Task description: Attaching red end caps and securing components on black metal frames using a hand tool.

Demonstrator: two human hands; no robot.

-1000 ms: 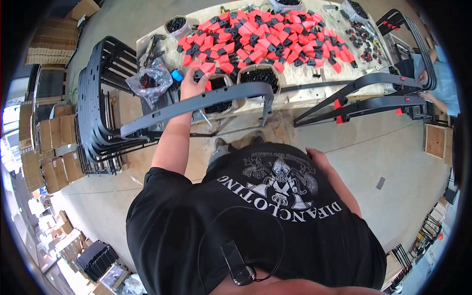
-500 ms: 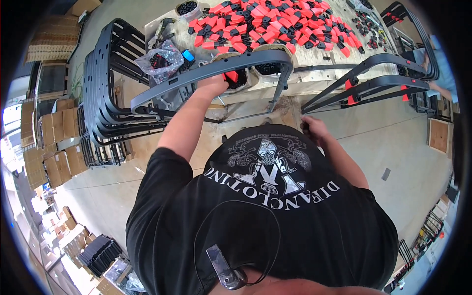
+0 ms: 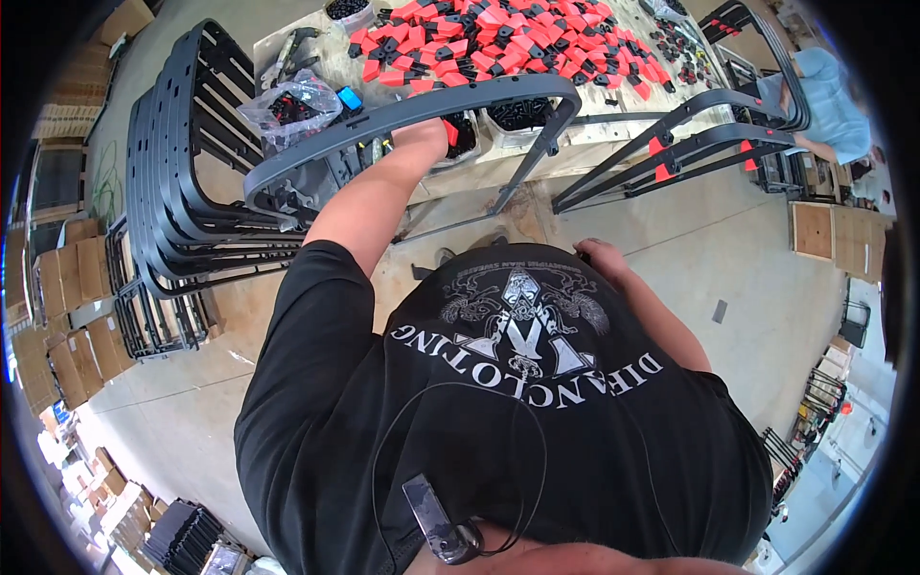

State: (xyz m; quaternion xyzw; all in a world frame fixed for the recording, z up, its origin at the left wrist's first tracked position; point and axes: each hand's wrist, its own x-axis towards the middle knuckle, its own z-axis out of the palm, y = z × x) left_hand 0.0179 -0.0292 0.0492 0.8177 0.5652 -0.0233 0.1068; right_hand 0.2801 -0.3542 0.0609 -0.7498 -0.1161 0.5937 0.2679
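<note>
we have our left grip reaching under the bar of a dark grey, curved metal frame that stands at the near edge of the pale wooden tabletop. the bar hides its fingers, so we cannot tell how open it is, or whether it has hold of the red, angular plastic piece showing just beside it. our right grip hangs partly curled by our waist, apart from the frame; we cannot tell if it has hold of anything

as far as we can judge, the work is partway: the dark metal frames on the right already bear red fittings, while we see none clearly fixed on the near bar. the wide heap of red and black plastic pieces suggests that plenty is left

around us, a tub of small black parts sits behind the bar, a clear plastic bag and a bright blue object lie to the left, and nested dark frames crowd that side. a co-worker in light blue is beyond the right-hand frames. the near bar itself stands most in the way, crossing between us and the tub
</note>
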